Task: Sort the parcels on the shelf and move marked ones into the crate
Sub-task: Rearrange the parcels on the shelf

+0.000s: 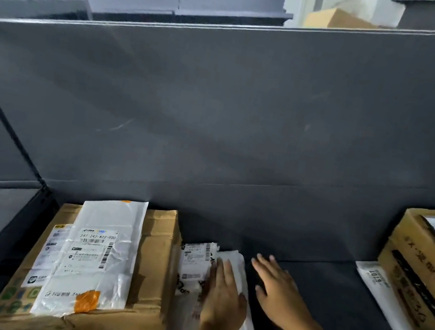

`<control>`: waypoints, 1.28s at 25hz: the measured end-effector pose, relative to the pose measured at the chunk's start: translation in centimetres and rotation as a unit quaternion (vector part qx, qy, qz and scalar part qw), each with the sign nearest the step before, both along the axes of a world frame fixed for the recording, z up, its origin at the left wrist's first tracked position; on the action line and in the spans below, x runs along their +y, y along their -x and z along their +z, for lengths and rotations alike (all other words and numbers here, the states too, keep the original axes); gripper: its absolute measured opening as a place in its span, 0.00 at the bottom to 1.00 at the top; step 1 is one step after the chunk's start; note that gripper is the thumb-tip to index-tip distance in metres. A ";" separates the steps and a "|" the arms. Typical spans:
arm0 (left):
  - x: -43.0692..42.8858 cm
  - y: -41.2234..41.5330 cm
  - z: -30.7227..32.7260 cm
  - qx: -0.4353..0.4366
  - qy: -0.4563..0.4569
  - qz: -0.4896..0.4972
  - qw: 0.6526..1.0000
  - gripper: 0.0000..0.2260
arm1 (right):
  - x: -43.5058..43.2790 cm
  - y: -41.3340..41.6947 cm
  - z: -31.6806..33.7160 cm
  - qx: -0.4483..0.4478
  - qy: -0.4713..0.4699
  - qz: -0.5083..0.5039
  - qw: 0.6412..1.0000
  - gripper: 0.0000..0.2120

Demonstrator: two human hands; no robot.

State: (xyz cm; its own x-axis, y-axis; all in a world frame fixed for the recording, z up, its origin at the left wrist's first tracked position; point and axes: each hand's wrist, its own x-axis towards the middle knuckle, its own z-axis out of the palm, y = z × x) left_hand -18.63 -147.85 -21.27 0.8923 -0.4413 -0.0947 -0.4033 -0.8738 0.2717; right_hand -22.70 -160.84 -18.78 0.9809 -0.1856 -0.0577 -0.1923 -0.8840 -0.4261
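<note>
**Grip state.** The left grip lies palm-down with fingers straight and close together, pressing on the centre mailer. The right grip is spread flat on the bare shelf deck, just beside that mailer's right edge. Neither pinches anything.

**Purpose of placement.** The flat pressure probably steadies or slides the slippery film. The right grip appears positioned to catch the edge or to brace.

**Task items.**
- Centre mailer: thin white plastic film, wrinkled, lying flat on the deck and touching the left box. A printed label faces up at its far end.
- Left box: creased brown cardboard carrying 1 top mailer, glossy white, label up, with an orange sticker near its front edge. The sticker may be the sorting mark.
- Right box: brown cardboard with black print, resting on 1 flat white envelope, well apart from both grips.

**Surroundings.** The back panel is matt dark grey sheet, lightly scuffed. No crate can be identified in view.
</note>
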 end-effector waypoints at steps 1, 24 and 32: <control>-1.4 0.5 1.1 -0.008 0.008 -0.017 1.000 0.30 | -1.8 1.1 0.7 -0.005 0.007 -0.026 1.000 0.27; -28.7 12.6 10.4 0.052 0.064 -0.410 0.908 0.29 | -24.9 20.2 8.7 -0.200 -0.225 -0.500 0.812 0.23; -29.5 11.8 10.2 0.061 0.082 -0.474 0.874 0.24 | -25.9 18.5 9.0 -0.297 -0.252 -0.592 0.706 0.23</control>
State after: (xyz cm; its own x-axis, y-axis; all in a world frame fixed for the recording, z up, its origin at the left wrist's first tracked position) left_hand -30.46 -177.39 -11.10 0.1048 -0.9940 -0.0300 -0.8849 -0.1070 0.4532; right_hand -41.22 -186.70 -9.81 0.0340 -0.9980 -0.0528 -0.3247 0.0389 -0.9450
